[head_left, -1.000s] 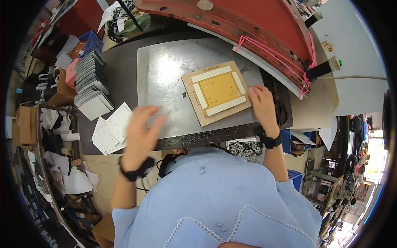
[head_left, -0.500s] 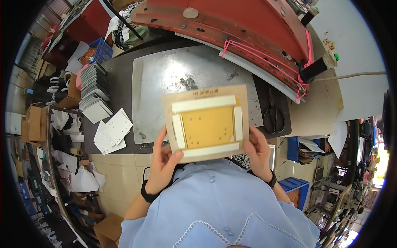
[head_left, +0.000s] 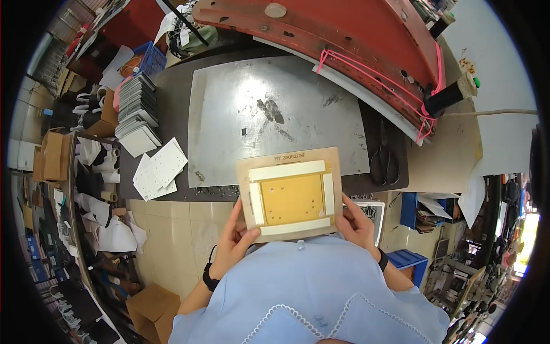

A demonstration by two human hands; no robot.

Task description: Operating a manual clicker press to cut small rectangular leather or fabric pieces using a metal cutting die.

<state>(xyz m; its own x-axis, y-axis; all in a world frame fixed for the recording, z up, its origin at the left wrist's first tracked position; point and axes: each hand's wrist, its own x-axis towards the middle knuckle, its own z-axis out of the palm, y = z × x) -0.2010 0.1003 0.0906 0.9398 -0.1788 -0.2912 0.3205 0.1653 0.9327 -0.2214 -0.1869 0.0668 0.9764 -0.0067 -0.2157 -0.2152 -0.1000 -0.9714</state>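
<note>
Between my two hands is a square wooden cutting die (head_left: pixel 292 195), held close to my body in front of the table's near edge. Its face has a yellow middle with several small holes, framed by pale foam strips. My left hand (head_left: pixel 238 236) is closed on its lower left side, thumb on the front and fingers behind. My right hand (head_left: pixel 356 221) grips the lower right side, its fingers partly hidden by the board. Beyond the die lies a grey metal plate (head_left: pixel 223 132) with dark worn patches and scattered dark bits.
A red press (head_left: pixel 344 46) with a pink cord (head_left: pixel 372 77) and black handle (head_left: pixel 450 98) overhangs the table. Black scissors (head_left: pixel 384 163) lie right of the plate. Loose white punched cards (head_left: pixel 163 169) and stacked cards (head_left: pixel 137 109) sit left. A blue crate (head_left: pixel 408 261) stands low right.
Both hands have brought the cutting die lower and nearer my body, away from the metal plate. More of the plate's surface shows. My view has shifted slightly.
</note>
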